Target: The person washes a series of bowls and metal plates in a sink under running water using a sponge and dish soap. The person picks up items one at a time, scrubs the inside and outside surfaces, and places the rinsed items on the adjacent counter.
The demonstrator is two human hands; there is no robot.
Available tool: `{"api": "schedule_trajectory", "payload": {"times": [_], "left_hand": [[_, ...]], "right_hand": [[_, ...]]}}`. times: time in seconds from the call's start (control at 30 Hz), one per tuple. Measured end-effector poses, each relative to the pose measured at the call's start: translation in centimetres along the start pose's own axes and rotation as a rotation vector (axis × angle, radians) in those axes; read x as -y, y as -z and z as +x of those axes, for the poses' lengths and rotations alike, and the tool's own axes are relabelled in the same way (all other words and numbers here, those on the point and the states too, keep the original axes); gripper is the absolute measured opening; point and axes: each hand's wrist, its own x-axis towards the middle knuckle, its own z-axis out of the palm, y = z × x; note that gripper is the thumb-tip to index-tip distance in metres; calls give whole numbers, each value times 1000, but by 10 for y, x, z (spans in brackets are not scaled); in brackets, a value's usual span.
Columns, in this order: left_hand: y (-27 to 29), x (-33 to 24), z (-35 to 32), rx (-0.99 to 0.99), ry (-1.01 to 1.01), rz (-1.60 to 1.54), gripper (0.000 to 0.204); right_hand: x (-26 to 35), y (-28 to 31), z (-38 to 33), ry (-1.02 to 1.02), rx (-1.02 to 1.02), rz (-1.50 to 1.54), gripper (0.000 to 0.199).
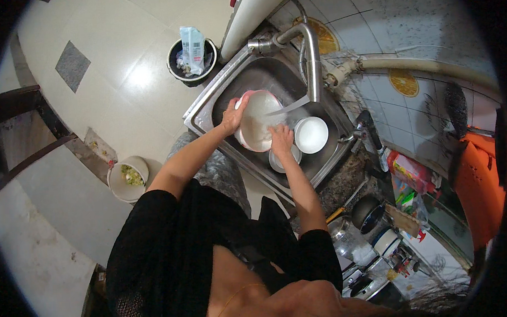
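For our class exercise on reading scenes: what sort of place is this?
Probably a kitchen: a metal sink, a running tap above it, and a large pale bowl held in the left hand.

No text legible. Pale blue-and-white packet [192, 51], standing in the black bin [191, 81]: small red marking and dark print, both too small to read. Pink-red packet [410, 172], right side: any print on it too blurred to make out.
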Motion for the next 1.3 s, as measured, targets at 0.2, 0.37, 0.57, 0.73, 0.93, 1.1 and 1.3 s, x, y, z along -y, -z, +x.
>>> {"api": "schedule_trajectory", "payload": {"times": [0.2, 0.37, 0.57, 0.73, 0.93, 1.1, 1.3], "left_hand": [[1, 24, 22, 61, 88, -1, 86], [2, 26, 26, 73, 98, -33, 87], [6, 22, 17, 133, -55, 48, 91], [-5, 34, 18, 31, 54, 20, 86], [-5, 59, 29, 0, 56, -11, 83], [-6, 51, 27, 1, 94, -34, 83], [16, 3, -15, 277, 285, -304, 87]], "right_hand": [[27, 10, 26, 10, 212, 20, 36], [40, -18, 30, -83, 549, 1457, 58], [86, 14, 79, -427, 45, 2280, 61], [56, -10, 119, -771, -251, 1035, 56], [42, -11, 53, -505, -9, 134, 51], [56, 20, 45, -327, 434, 413, 43], [78, 8, 35, -495, 304, 1968, 38]]}}
